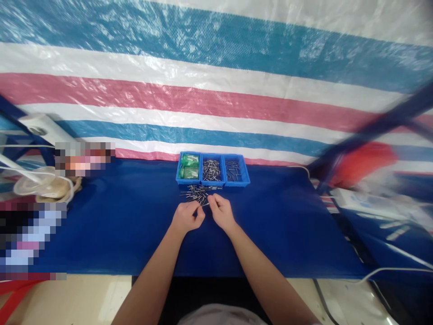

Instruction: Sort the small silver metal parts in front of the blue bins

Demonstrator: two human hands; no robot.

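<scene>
My left hand (186, 217) and my right hand (222, 211) are close together over the blue table, both with fingers pinched. A thin metal pin (205, 205) spans the small gap between them, one end at each hand's fingertips. Just beyond lies a loose pile of thin metal pins (196, 193), some with a lighter, thicker part; their exact kind is too small to tell. Behind the pile stand three joined blue bins: the left bin (188, 182) holds green packets (190, 172), the middle bin (213, 183) many metal pins, the right bin (237, 183) fewer.
The blue table top (270, 225) runs wide to both sides. A striped plastic sheet (216, 104) hangs behind it. At left are a clear plastic container (42, 185), cables and a pixelated area. A blurred white box (363, 203) and red bag (367, 164) lie at right.
</scene>
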